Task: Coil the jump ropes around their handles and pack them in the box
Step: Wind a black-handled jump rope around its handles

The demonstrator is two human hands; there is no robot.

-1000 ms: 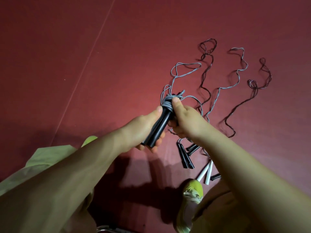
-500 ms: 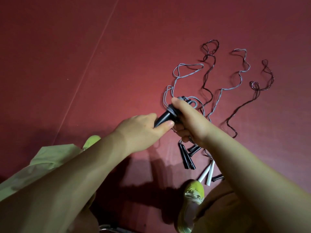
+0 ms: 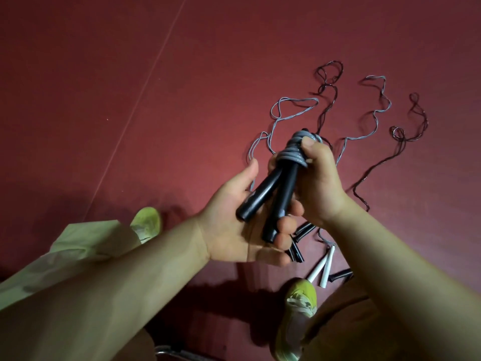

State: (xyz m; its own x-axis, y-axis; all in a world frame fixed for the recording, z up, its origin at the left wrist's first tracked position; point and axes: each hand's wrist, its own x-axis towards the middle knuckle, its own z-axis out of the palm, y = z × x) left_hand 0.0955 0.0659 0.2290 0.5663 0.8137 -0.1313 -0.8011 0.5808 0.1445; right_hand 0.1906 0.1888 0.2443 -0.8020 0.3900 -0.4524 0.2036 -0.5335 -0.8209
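1. At frame centre, the left hand [image 3: 234, 225] cradles two glossy black cylindrical jump-rope handles [image 3: 265, 194], fingers curled beneath.
2. The right hand [image 3: 318, 178] grips the grey cord coil [image 3: 292, 153] wrapped around their tops.
3. Loose grey and dark ropes [image 3: 374, 118] sprawl on the red floor [image 3: 130, 100], upper right.

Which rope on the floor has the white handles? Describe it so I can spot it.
Start at the right shoe near the bottom. Just above its toe, two white handles lie side by side on the red floor. The handles beside them are all black; these alone are white.
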